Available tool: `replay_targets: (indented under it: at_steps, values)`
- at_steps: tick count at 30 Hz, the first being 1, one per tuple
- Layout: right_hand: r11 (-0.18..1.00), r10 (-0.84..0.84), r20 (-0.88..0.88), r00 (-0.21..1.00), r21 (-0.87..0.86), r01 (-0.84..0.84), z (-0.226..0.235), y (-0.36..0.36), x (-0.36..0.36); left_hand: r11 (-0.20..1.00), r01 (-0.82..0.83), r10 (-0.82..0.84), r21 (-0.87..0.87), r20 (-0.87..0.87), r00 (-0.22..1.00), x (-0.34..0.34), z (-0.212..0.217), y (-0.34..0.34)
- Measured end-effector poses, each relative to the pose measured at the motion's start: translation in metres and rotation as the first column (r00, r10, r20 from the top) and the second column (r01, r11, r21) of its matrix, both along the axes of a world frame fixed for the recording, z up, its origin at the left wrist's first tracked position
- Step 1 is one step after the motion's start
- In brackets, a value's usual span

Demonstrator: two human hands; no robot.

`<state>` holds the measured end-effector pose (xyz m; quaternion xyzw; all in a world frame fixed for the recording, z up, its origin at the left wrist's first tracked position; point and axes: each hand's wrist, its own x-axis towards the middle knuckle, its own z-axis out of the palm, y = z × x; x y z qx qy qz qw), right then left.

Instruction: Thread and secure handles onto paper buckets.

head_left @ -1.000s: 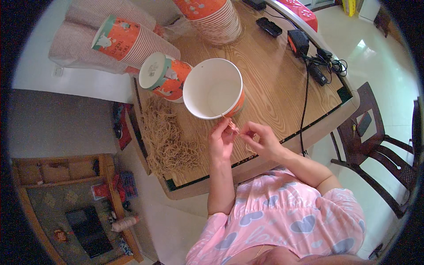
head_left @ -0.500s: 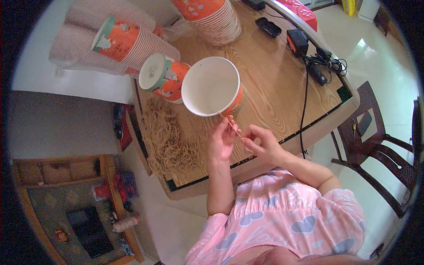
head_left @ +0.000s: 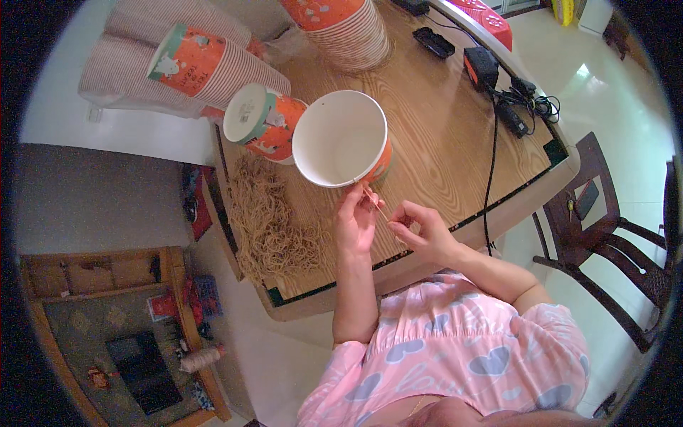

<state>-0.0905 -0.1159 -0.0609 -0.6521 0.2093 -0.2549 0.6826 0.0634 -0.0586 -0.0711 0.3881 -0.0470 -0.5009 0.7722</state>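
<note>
A wooden table (head_left: 441,153) with a dark green edge stands on a pale tiled floor, a dark wooden chair (head_left: 605,242) beside it at the right. The person in a pink heart-print top leans over the near edge. The left hand (head_left: 356,222) is raised to the rim of an orange paper bowl (head_left: 343,139) that lies tipped on its side, white inside facing up; its fingers are pinched narrow on a thin tan string (head_left: 375,204) right at the bowl's lower rim. The right hand (head_left: 421,231) is just beside it, fingers curled close together around the other end of the string, which runs taut between the two hands. Left of the bowl, touching it, lies another orange bowl (head_left: 263,122) with its white base showing. A loose heap of tan strings (head_left: 270,224) covers the table's left part, near the left hand. Stacks of the same orange bowls (head_left: 348,25) stand at the far side, and a long nested stack (head_left: 206,64) lies on its side at the far left. A black cable (head_left: 491,178) runs across the table from black chargers (head_left: 509,107)
</note>
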Motion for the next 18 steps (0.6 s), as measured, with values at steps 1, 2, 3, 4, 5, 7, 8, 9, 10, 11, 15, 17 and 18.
replay_targets:
  at_steps: [1,2,3,4,5,7,8,9,10,11,15,17,18]
  values:
    - [1.000,-0.001,-0.002,1.000,-0.014,0.001,0.001,0.000,0.000,1.000,-0.007,0.007,0.005,0.006,1.000,0.000,0.000,0.001]
    - [1.000,-0.002,-0.005,1.000,-0.027,0.002,0.002,-0.001,0.001,1.000,-0.009,0.008,0.006,0.006,1.000,0.000,0.001,0.000]
    - [1.000,-0.001,-0.006,1.000,-0.026,0.000,0.000,0.000,0.001,1.000,-0.016,0.016,0.010,0.013,1.000,0.000,0.001,-0.002]
    - [0.998,-0.005,0.033,0.999,-0.069,0.007,-0.002,0.001,0.001,1.000,-0.023,0.023,0.015,0.020,1.000,-0.001,0.001,-0.003]
    - [0.994,-0.008,0.072,0.997,-0.112,0.016,-0.003,0.001,0.002,1.000,-0.024,0.024,0.015,0.019,1.000,-0.001,0.001,-0.004]
    - [0.994,-0.003,0.053,0.999,-0.111,0.009,0.003,-0.001,0.002,0.997,-0.072,0.072,0.003,0.034,0.997,-0.001,0.001,-0.007]
    - [0.994,-0.002,0.033,0.999,-0.109,0.006,0.005,-0.001,0.003,0.997,-0.075,0.074,0.003,0.036,0.997,-0.001,0.002,-0.007]
    - [0.994,-0.004,0.033,0.999,-0.110,0.008,0.005,-0.001,0.003,0.995,-0.089,0.087,0.036,0.038,0.995,-0.002,0.005,-0.009]
    - [0.995,-0.010,0.028,1.000,-0.096,0.012,0.004,-0.001,0.004,0.992,-0.103,0.100,0.069,0.041,0.994,-0.003,0.006,-0.010]
    - [0.997,-0.016,0.022,1.000,-0.081,0.018,0.003,-0.001,0.004,0.993,-0.100,0.098,0.069,0.041,0.994,-0.003,0.007,-0.010]
    - [0.999,0.013,-0.051,0.999,0.044,-0.011,0.005,0.001,0.001,0.988,-0.135,0.131,0.075,0.062,0.989,-0.003,0.007,-0.009]
    - [0.990,-0.007,0.073,0.997,-0.136,0.017,-0.003,0.003,0.000,0.981,-0.172,0.165,0.084,0.089,0.982,-0.004,0.008,-0.012]
    - [0.990,-0.007,0.073,0.997,-0.137,0.017,-0.002,0.002,0.000,0.982,-0.164,0.159,0.089,0.064,0.985,-0.003,0.008,-0.013]
